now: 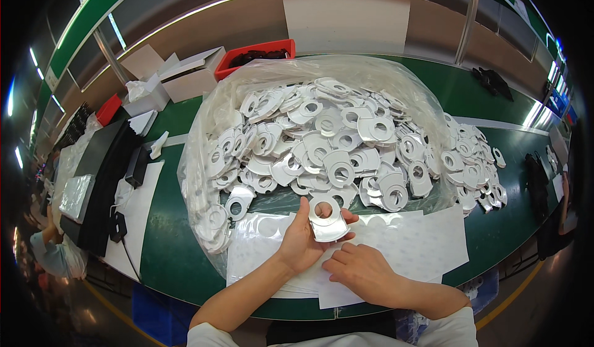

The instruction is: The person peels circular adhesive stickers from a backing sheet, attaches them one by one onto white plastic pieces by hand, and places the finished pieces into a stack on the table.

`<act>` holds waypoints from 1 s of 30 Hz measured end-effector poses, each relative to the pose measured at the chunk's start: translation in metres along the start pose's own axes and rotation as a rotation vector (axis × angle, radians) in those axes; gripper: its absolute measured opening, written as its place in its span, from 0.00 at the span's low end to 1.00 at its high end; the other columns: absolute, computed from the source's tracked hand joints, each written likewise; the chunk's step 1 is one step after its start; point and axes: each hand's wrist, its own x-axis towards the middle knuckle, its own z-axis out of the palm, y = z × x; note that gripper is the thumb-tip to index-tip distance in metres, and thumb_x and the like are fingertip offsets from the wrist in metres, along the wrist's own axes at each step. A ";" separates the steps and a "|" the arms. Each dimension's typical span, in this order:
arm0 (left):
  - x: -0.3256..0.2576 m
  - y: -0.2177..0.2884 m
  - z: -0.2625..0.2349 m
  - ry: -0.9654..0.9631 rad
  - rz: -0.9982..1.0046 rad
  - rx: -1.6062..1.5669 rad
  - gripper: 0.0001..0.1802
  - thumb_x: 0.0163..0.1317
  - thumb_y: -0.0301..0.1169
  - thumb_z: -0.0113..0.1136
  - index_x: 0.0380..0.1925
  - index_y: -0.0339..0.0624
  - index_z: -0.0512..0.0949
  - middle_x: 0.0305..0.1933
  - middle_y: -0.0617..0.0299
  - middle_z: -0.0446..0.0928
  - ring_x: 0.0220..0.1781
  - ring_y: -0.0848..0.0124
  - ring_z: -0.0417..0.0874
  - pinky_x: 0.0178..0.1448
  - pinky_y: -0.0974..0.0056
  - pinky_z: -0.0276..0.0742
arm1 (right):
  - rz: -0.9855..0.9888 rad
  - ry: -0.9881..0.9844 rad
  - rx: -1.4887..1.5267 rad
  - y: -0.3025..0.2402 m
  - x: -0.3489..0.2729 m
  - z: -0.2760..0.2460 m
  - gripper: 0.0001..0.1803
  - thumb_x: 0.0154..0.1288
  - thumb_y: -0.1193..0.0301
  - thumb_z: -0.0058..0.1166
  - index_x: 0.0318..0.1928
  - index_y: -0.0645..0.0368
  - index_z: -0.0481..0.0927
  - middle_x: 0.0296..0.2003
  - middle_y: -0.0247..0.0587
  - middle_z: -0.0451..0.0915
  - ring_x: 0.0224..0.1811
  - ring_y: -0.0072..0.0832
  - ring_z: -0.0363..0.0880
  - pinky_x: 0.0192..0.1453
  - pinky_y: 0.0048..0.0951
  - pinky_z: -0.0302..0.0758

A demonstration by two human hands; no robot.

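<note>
My left hand [299,240] is closed around a white plastic ring-shaped part [330,229], which has a round hole and a flat shiny tab. Thumb and fingers grip it by its sides, above the paper. Just right of it and nearer to me, my right hand [365,271] rests low over white sticker sheets [427,242] with its fingers curled in. Whatever its fingertips hold, if anything, is hidden. Beyond both hands, a large heap of similar white parts [322,143] lies in an opened clear plastic bag [207,124].
More white parts [470,161] are piled at right on the green table [167,223]. A red bin [257,55] and white boxes [192,75] stand at the back left. A cable and black box [136,167] lie left; a dark cloth [492,82] is at the far right.
</note>
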 end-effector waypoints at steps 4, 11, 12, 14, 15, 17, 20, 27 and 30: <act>0.003 -0.008 -0.016 -0.115 -0.058 -0.126 0.29 0.68 0.61 0.24 0.34 0.51 0.67 0.41 0.56 0.70 0.47 0.59 0.72 0.45 0.58 0.73 | -0.106 -0.022 -0.073 -0.004 0.000 -0.001 0.08 0.53 0.71 0.55 0.34 0.56 0.73 0.30 0.34 0.73 0.39 0.31 0.73 0.37 0.31 0.72; 0.010 -0.019 -0.020 -0.057 -0.139 -0.168 0.22 0.70 0.55 0.35 0.40 0.51 0.68 0.40 0.57 0.70 0.42 0.65 0.74 0.44 0.61 0.76 | -0.367 -0.100 0.180 -0.002 0.002 -0.002 0.08 0.54 0.75 0.54 0.37 0.58 0.76 0.29 0.37 0.75 0.39 0.31 0.75 0.38 0.30 0.73; 0.011 -0.021 -0.013 0.021 -0.060 0.085 0.21 0.69 0.54 0.37 0.43 0.50 0.69 0.41 0.56 0.71 0.43 0.65 0.76 0.44 0.62 0.78 | -0.361 -0.100 0.179 -0.002 0.002 -0.005 0.08 0.54 0.75 0.54 0.37 0.58 0.76 0.29 0.37 0.75 0.39 0.31 0.75 0.38 0.30 0.73; 0.014 -0.023 -0.011 0.093 0.014 0.335 0.21 0.69 0.53 0.39 0.45 0.49 0.69 0.42 0.56 0.71 0.44 0.65 0.77 0.44 0.63 0.79 | -0.464 -0.150 0.994 -0.007 0.001 -0.017 0.07 0.57 0.80 0.57 0.37 0.58 0.79 0.33 0.39 0.79 0.37 0.31 0.77 0.39 0.28 0.74; 0.012 -0.024 -0.013 0.112 0.044 0.375 0.23 0.69 0.53 0.38 0.47 0.48 0.69 0.46 0.55 0.72 0.46 0.65 0.78 0.46 0.63 0.80 | -0.472 -0.170 1.154 -0.008 0.002 -0.025 0.06 0.57 0.81 0.60 0.36 0.60 0.81 0.35 0.40 0.81 0.36 0.31 0.78 0.40 0.27 0.74; 0.008 -0.023 -0.015 0.132 0.072 0.414 0.24 0.69 0.54 0.38 0.48 0.46 0.69 0.49 0.54 0.72 0.48 0.64 0.79 0.47 0.62 0.81 | -0.345 0.004 1.186 0.001 -0.001 -0.030 0.06 0.56 0.81 0.61 0.35 0.62 0.80 0.34 0.39 0.81 0.35 0.29 0.78 0.40 0.27 0.74; 0.004 -0.015 -0.016 0.025 -0.022 0.164 0.27 0.69 0.56 0.36 0.48 0.46 0.69 0.53 0.54 0.72 0.53 0.61 0.78 0.54 0.56 0.79 | 0.057 0.491 1.005 0.026 0.005 -0.020 0.07 0.56 0.81 0.61 0.35 0.64 0.77 0.34 0.37 0.79 0.36 0.22 0.77 0.42 0.26 0.74; 0.003 -0.017 -0.018 -0.072 -0.033 0.106 0.35 0.69 0.59 0.20 0.59 0.45 0.63 0.55 0.58 0.72 0.52 0.61 0.77 0.50 0.56 0.76 | 0.330 0.603 1.137 0.049 0.021 -0.008 0.10 0.61 0.78 0.56 0.43 0.63 0.72 0.37 0.34 0.75 0.35 0.17 0.74 0.41 0.19 0.73; 0.003 -0.019 -0.015 -0.030 0.008 0.154 0.37 0.69 0.60 0.19 0.58 0.44 0.65 0.52 0.59 0.74 0.48 0.62 0.78 0.44 0.60 0.74 | 0.349 0.562 1.242 0.051 0.022 -0.003 0.10 0.62 0.77 0.55 0.43 0.62 0.71 0.37 0.35 0.74 0.35 0.17 0.74 0.40 0.17 0.73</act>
